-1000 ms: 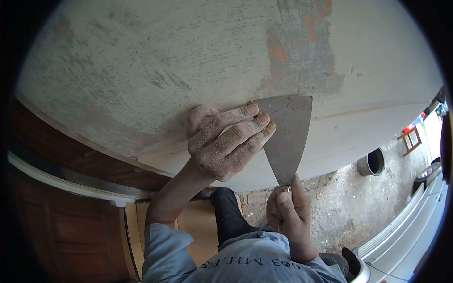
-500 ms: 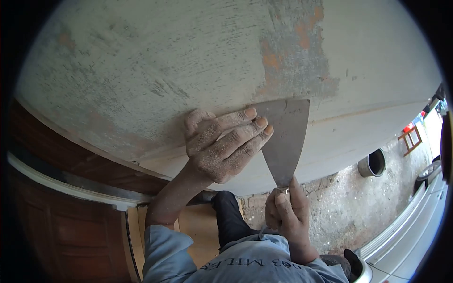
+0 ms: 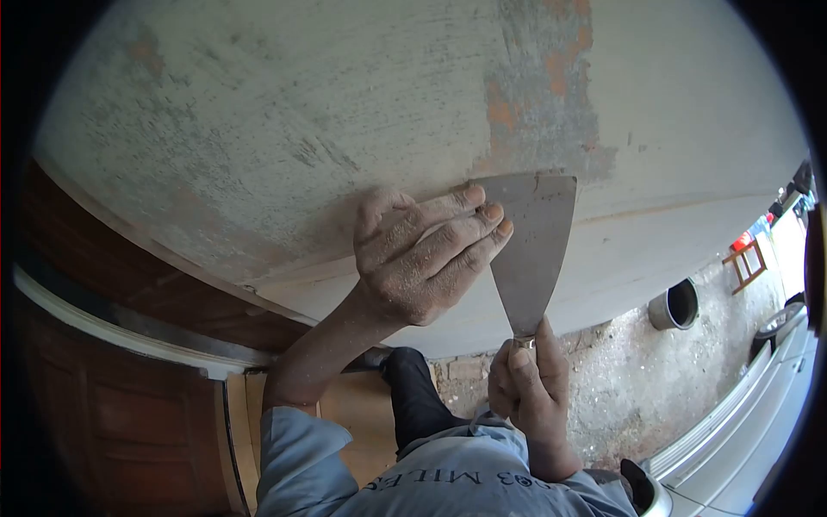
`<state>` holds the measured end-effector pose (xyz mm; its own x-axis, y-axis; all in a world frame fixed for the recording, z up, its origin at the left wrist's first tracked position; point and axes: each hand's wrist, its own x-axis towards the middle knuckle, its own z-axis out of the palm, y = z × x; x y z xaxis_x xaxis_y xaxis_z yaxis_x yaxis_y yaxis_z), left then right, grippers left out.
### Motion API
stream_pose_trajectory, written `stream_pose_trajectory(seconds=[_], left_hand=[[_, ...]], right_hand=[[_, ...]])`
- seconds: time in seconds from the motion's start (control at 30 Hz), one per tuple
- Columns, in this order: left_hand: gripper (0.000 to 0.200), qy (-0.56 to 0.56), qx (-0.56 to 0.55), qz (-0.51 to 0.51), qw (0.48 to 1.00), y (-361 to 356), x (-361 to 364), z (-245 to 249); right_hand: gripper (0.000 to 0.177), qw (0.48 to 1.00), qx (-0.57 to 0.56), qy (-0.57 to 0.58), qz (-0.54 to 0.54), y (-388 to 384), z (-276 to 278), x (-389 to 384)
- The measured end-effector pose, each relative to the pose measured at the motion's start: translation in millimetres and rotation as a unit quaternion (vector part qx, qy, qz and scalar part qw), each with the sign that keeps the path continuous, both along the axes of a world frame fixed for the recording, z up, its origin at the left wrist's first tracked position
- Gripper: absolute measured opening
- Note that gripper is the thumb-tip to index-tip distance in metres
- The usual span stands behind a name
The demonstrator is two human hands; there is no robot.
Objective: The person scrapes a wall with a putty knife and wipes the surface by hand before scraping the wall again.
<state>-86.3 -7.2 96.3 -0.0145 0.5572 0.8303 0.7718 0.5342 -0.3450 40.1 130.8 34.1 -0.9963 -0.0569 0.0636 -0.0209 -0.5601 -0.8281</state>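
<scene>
My right hand is wrapped around the handle of a wide-bladed scraper, which points up with its broad edge against the pale, dust-streaked wall. My left hand, coated in pale dust, has its fingers stretched out, the fingertips resting on the left part of the blade. The thumb side of that hand is by the wall. Just above the blade's edge lies a worn grey and orange patch of the wall. Most of the handle is hidden inside my right fist.
At the lower left is a dark brown panelled door. On the rough, speckled ground to the right lies a round metal-coloured container. Farther off are a small wooden stool and, lower right, a light-coloured vehicle.
Both hands and the scraper have shifted slightly right and up along the wall. The view has also moved a little. My grip on the handle and the fingers on the blade look the same.
</scene>
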Motion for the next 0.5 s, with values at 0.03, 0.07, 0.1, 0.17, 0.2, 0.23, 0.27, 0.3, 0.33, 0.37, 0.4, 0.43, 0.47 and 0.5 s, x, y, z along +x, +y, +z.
stream_pose_trajectory(seconds=[0.03,0.07,0.1,0.17,0.2,0.23,0.27,0.3,0.33,0.37,0.4,0.43,0.47,0.5], left_hand=[[0.011,0.013,0.006,0.003,1.000,-0.6,-2.2,2.2],[0.011,0.021,0.010,0.006,1.000,0.1,-3.2,7.7],[0.012,0.025,0.013,0.008,1.000,0.5,-2.8,9.1],[0.012,0.009,0.019,0.007,1.000,0.2,1.0,3.9],[0.012,0.009,0.024,0.005,1.000,0.9,-0.3,4.6],[0.012,0.011,0.019,0.002,1.000,0.7,-1.6,4.1],[0.013,0.012,0.013,-0.001,1.000,-0.7,-2.6,1.9],[0.013,0.011,0.006,-0.003,1.000,-1.9,-3.7,-0.1],[0.012,0.015,0.015,0.001,1.000,-1.0,-4.6,2.6],[0.012,0.014,0.024,0.005,1.000,0.7,-4.2,8.0],[0.012,0.011,0.033,0.011,0.999,1.7,-2.7,9.6],[0.010,-0.003,0.035,0.010,0.999,2.5,-1.3,6.2],[0.008,-0.014,0.037,0.008,0.999,3.7,0.8,1.4],[0.006,-0.023,0.040,0.008,0.999,3.7,1.4,-0.6]], right_hand=[[0.044,1.000,-0.008,-0.012,-0.005,-0.1,-2.2,0.0],[0.045,1.000,0.002,-0.001,0.000,1.6,0.3,-3.9],[0.045,1.000,0.011,0.007,0.004,4.4,6.7,-10.0],[0.046,1.000,0.023,0.005,0.007,5.7,9.0,-6.5],[0.046,1.000,0.025,0.005,0.003,5.2,7.7,-1.2],[0.046,1.000,0.028,0.006,0.000,4.5,6.4,2.7],[0.046,1.000,0.005,-0.018,-0.010,1.5,4.2,3.2],[0.046,1.000,0.022,-0.003,-0.011,2.1,6.3,-1.4],[0.046,0.999,0.038,0.008,-0.012,3.8,10.3,-7.2],[0.046,0.998,0.054,0.015,-0.013,4.7,12.2,-8.2],[0.046,0.999,0.053,0.007,-0.010,4.8,11.9,-3.4],[0.045,0.999,0.053,0.005,-0.006,5.1,12.5,0.2],[0.045,0.998,0.055,0.006,-0.003,5.0,13.7,1.7],[0.045,0.999,0.053,0.004,-0.007,4.2,13.3,0.9]])
